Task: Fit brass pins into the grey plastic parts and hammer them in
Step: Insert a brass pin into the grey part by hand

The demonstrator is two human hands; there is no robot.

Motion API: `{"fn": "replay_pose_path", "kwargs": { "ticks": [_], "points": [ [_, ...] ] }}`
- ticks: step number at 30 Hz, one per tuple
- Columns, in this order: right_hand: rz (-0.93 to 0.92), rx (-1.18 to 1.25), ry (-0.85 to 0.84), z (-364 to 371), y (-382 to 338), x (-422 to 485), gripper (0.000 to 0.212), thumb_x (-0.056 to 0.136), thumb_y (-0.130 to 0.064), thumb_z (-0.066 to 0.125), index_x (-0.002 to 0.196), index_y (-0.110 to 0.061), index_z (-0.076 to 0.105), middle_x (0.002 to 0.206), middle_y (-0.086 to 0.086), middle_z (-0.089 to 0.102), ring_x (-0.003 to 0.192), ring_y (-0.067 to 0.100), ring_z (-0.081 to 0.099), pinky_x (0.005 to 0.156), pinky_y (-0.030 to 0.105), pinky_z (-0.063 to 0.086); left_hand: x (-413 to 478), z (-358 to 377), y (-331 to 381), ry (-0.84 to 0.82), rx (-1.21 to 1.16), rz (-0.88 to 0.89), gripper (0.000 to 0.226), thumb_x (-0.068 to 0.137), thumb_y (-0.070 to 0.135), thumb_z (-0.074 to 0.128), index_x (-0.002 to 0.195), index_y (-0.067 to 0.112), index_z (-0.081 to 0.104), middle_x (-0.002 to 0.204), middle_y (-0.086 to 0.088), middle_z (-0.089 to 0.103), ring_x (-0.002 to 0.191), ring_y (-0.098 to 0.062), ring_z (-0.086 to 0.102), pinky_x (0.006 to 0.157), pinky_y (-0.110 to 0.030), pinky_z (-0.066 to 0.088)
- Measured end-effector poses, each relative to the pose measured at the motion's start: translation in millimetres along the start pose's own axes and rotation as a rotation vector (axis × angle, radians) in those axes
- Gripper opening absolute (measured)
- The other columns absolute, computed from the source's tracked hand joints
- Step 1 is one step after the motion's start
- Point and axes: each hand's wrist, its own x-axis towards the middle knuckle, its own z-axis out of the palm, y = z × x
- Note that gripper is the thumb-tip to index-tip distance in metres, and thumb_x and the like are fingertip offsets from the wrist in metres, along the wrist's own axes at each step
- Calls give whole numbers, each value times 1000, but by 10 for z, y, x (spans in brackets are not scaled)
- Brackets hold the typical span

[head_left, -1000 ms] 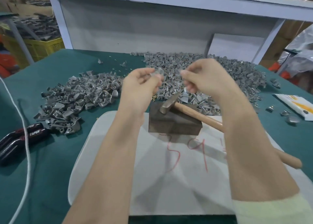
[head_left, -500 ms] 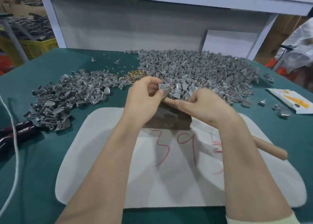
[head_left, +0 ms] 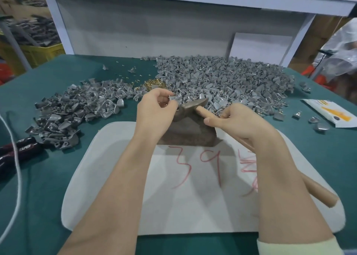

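White mat (head_left: 116, 177): under the dark metal block (head_left: 189, 135), presumably cushioning blows. Right hand (head_left: 237, 121), at block's right: grips hammer (head_left: 193, 104) near its head, likely for short taps. Left hand (head_left: 154, 110), above block's left: pinches one grey plastic part (head_left: 176, 98). Brass pins (head_left: 154, 84), parts pile (head_left: 231, 81): just beyond block.

I had bare white mat (head_left: 119, 187) nearest me. At its far edge the dark block (head_left: 189, 137) and hammer (head_left: 194, 104) stood in the way, grey parts (head_left: 231, 81) heaped beyond.

The cloth (head_left: 48, 187) is teal green, the mat (head_left: 108, 187) white with red scrawl. The parts (head_left: 222, 81) are grey, the pins (head_left: 154, 84) gold, the crate (head_left: 46, 52) yellow.
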Motion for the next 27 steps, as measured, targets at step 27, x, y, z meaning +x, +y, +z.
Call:
{"fn": "replay_pose_path", "kwargs": {
  "ticks": [27],
  "points": [
    [158,137,271,65,21,155,36,93,-15,38,58,-8,43,65,13,45,73,29,41,65,31,31,-163,69,31,-262,572,63,33,81,55,63,98,27,61,102,3,58,101,-21,56,96,-39,39]
  ]
}}
